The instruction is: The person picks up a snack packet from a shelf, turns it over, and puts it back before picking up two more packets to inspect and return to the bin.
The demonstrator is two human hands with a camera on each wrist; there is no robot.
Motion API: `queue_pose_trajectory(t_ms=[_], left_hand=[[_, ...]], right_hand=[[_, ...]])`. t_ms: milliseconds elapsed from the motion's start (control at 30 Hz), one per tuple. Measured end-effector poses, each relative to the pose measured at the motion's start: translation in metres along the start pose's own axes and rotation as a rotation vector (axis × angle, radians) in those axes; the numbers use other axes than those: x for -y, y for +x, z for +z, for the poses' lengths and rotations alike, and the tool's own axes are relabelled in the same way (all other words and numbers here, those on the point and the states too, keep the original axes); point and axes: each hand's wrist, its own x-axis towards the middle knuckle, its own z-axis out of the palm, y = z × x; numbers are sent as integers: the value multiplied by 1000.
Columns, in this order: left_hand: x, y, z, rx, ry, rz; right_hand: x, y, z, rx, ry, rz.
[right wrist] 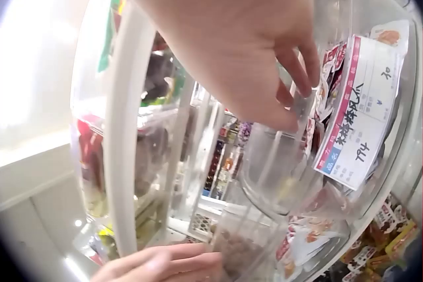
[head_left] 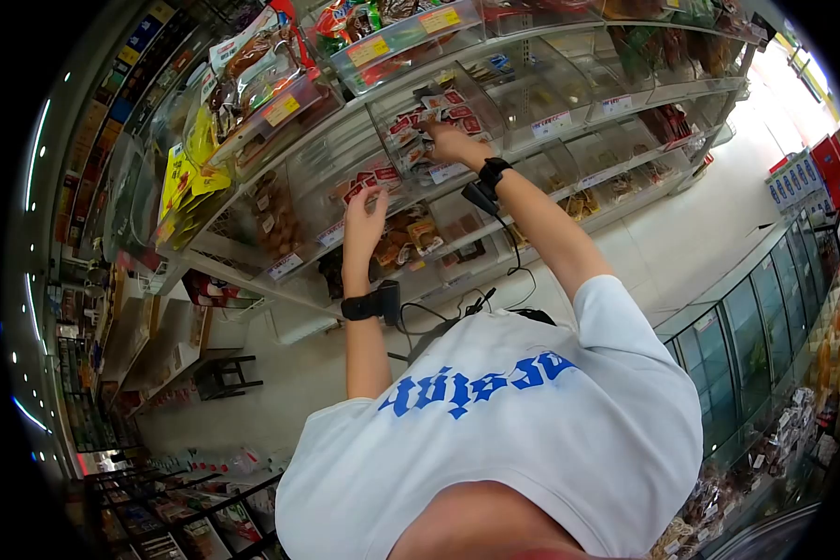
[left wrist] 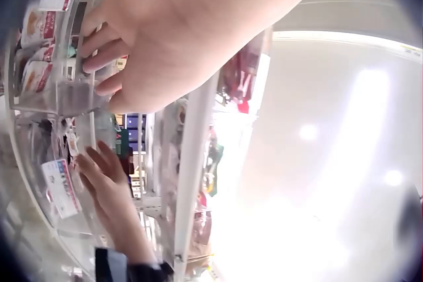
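My left hand (head_left: 365, 224) is raised at the front of a clear bin with red-and-white packets (head_left: 373, 179), its fingers loosely bent and holding nothing visible. Reaching over the neighbouring bin, my right hand (head_left: 455, 146) has its fingers down at similar packets (head_left: 448, 114). In the right wrist view the right hand (right wrist: 244, 50) hangs beside a handwritten price tag (right wrist: 357, 113), fingers apart, with no packet seen between them. The left wrist view shows the left hand (left wrist: 152, 37) with spread fingers above the right hand (left wrist: 115, 199).
Large bagged snacks (head_left: 252, 65) fill the upper shelf. Below the bins lie yellow and brown packets (head_left: 425, 235); brown round items (head_left: 278, 229) sit to the left. A black stool (head_left: 226, 377) stands on the floor behind at left, and glass cases (head_left: 742, 327) line the right side.
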Motion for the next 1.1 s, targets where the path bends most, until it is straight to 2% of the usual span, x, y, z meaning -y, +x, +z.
queue_pose_trajectory(t_ms=[33,67,167,200,300,333,367,467,567,600,700,733,833,867,967,1100], left_hand=[[-3,-7,0,-10,-35,-4],[-6,-14,-1,-22,-70,-5],[-21,-32,-12,-61,-147,-16],[-25,-37,-15,-85,-168,-40],[-25,-52,-21,-140,-206,-66],[-27,-57,-25,-134,-221,-87],[-28,-61,-29,-129,-235,-107],[-20,-75,-33,-175,-259,-142],[-21,-87,-40,-192,-249,-153],[-24,-89,-43,-193,-242,-156],[-29,-98,-47,-198,-233,-164],[-28,-100,-47,-203,-235,-162],[-24,-104,-45,-194,-263,-178],[-23,-103,-44,-188,-277,-181],[-35,-103,-44,-147,-323,-201],[-38,-100,-39,-69,-377,-204]], right_hand=[[9,7,-1,140,-93,-12],[17,20,-7,393,-123,118],[-3,43,9,363,-226,-117],[26,28,-16,418,-327,-83],[-16,49,23,458,-313,-24],[-11,45,19,518,-403,-98],[-2,39,21,476,-382,-45],[-14,58,30,559,-407,-38],[12,42,5,450,-412,-60],[6,42,7,319,-471,-278],[3,44,6,208,-394,-48],[7,38,2,149,-429,-121],[15,33,-8,65,-445,-96],[-1,37,-1,-39,-383,-141],[4,30,-8,-171,-170,-190],[10,23,-9,-150,-61,-228]])
